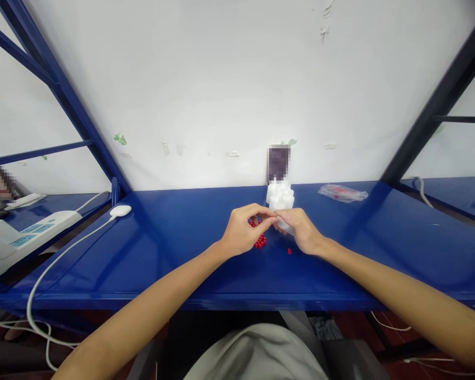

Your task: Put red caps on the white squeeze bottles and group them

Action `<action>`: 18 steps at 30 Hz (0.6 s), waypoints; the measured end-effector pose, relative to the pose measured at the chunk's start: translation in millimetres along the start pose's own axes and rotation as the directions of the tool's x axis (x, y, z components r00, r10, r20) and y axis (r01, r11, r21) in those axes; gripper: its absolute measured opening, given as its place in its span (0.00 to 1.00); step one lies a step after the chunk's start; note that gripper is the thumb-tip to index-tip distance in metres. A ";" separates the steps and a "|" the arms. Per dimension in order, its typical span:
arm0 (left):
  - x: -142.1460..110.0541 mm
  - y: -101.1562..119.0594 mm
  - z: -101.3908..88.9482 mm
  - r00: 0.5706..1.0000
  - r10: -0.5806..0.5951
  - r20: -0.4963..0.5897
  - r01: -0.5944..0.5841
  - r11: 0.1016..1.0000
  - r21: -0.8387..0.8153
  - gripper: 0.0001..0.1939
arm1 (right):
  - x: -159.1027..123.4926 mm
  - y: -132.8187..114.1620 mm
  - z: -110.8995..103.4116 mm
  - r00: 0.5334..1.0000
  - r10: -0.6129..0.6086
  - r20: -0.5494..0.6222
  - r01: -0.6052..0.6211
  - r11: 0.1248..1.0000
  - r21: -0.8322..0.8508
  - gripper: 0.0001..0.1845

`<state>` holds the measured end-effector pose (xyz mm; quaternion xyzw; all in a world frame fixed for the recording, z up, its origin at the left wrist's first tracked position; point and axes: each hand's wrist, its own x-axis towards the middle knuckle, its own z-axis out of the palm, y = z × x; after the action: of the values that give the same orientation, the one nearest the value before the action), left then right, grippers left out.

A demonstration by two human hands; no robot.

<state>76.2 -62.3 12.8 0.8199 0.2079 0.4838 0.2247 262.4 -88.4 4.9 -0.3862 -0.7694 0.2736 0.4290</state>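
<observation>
Above the blue tabletop (206, 211) my two hands meet at the fingertips. My left hand (243, 230) is closed in a pinch, thumb against index finger; whatever lies between them is too small to make out. Just below and behind it is a cluster of small round red beads (260, 241), partly covered by the fingers. My right hand (304, 231) is curled around a white piece (285, 226), whose kind I cannot tell. Behind it stands a group of white rounded pieces (281, 196). A single small red piece (289, 251) lies on the table nearer to me.
A clear plastic bag (342, 192) with something red inside lies at the back right. A dark blurred rectangle (278, 162) leans on the wall. To the left are a white puck with a cable (120, 211) and a power strip (35, 235). Blue frame posts (69, 108) rise at the side.
</observation>
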 end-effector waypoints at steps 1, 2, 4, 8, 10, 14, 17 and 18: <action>-0.9 -0.7 1.4 1.000 -0.010 -0.012 0.010 1.000 -0.012 0.08 | 0.1 1.4 0.1 1.000 -0.003 0.006 0.003 1.000 -0.002 0.29; -1.6 -1.4 2.5 1.000 -0.010 -0.018 0.010 1.000 -0.023 0.08 | 0.2 3.0 0.4 1.000 -0.005 0.009 0.005 1.000 -0.002 0.29; -2.7 -2.8 4.2 1.000 0.008 -0.018 -0.008 0.999 -0.036 0.09 | 0.6 6.4 1.3 1.000 0.007 0.011 -0.007 1.000 0.006 0.30; -3.2 -4.3 5.9 0.999 0.019 -0.035 -0.020 0.999 -0.039 0.10 | 1.7 8.3 2.3 0.999 0.050 0.019 -0.051 0.998 0.038 0.30; -3.2 -4.0 6.5 0.999 0.033 -0.030 -0.035 0.998 -0.052 0.10 | 2.1 6.2 1.5 0.998 0.050 0.040 -0.052 0.997 0.049 0.30; -3.5 -2.3 7.0 0.997 0.072 0.015 -0.071 0.996 -0.060 0.08 | 2.5 1.1 -1.7 0.995 0.023 0.097 -0.030 0.997 0.071 0.29; -3.7 -1.7 7.6 0.997 0.065 0.035 -0.064 0.997 -0.042 0.09 | 2.8 0.0 -4.2 0.991 0.017 0.135 -0.029 0.996 0.087 0.26; -3.8 -1.6 7.9 0.998 0.058 0.038 -0.057 0.998 -0.041 0.09 | 3.0 0.3 -4.8 0.989 0.016 0.144 -0.028 0.996 0.086 0.26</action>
<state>81.3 -64.5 5.8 0.8300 0.1700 0.4782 0.2312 265.6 -85.3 8.4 -0.3549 -0.7812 0.3386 0.3861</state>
